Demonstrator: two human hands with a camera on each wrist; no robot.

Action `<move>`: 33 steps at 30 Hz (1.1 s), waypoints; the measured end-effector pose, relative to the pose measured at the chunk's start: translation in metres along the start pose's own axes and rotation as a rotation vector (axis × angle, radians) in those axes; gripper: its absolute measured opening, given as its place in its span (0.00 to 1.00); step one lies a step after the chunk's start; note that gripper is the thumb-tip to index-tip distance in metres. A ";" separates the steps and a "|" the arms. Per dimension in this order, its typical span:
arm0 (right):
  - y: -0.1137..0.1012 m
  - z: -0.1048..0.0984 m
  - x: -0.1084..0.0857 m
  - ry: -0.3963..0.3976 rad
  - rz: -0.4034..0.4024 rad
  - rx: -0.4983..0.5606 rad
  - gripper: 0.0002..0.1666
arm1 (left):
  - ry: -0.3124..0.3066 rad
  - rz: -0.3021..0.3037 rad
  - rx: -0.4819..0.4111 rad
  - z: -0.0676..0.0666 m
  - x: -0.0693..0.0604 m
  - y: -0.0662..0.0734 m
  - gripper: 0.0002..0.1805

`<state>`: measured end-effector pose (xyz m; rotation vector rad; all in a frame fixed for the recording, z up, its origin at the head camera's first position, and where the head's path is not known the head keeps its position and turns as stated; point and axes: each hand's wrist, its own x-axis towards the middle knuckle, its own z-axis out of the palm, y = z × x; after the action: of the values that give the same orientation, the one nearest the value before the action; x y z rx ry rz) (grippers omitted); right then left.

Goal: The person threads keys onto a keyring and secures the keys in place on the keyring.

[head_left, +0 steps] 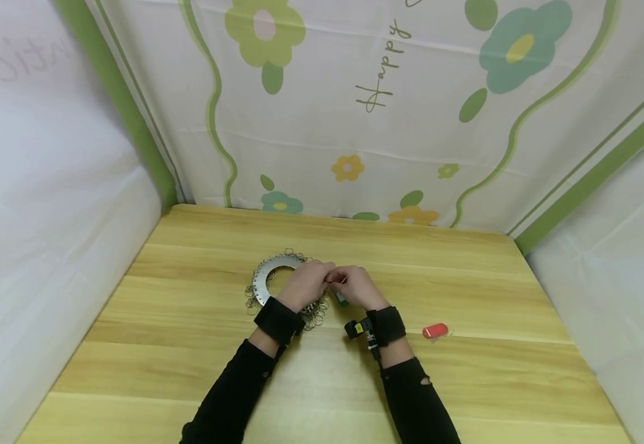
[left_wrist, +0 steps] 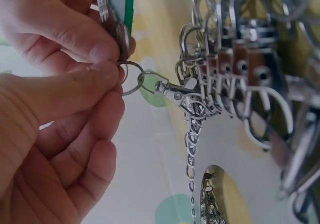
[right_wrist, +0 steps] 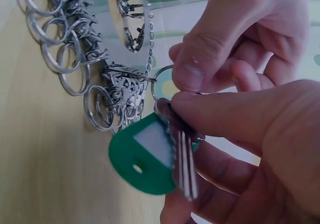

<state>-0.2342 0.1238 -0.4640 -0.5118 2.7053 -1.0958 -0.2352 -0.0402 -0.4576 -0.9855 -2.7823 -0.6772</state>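
My left hand (head_left: 306,285) pinches a split ring (left_wrist: 132,79) that hangs from a small clasp (left_wrist: 172,92) on the round metal plate (head_left: 263,280). In the right wrist view, keys (right_wrist: 182,154) and a green tag (right_wrist: 142,156) with a white label are pinched by my right hand (head_left: 358,288), right at that ring (right_wrist: 156,84). The fingertips of both hands meet there. Whether the keys are threaded on the ring is hidden by the fingers.
A red tag (head_left: 435,331) with a small ring lies on the wooden table (head_left: 466,394), right of my right hand. Many clasps and rings (right_wrist: 72,59) line the plate's edge. White patterned cloth (head_left: 311,123) stands behind and at both sides.
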 end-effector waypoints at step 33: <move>0.003 0.007 0.001 0.002 0.015 0.013 0.05 | -0.267 -0.162 -0.092 -0.008 -0.001 -0.003 0.09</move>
<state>-0.2341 0.1214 -0.4712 -0.4884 2.6977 -1.1094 -0.2366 -0.0459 -0.4520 -0.9355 -3.1168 -0.7503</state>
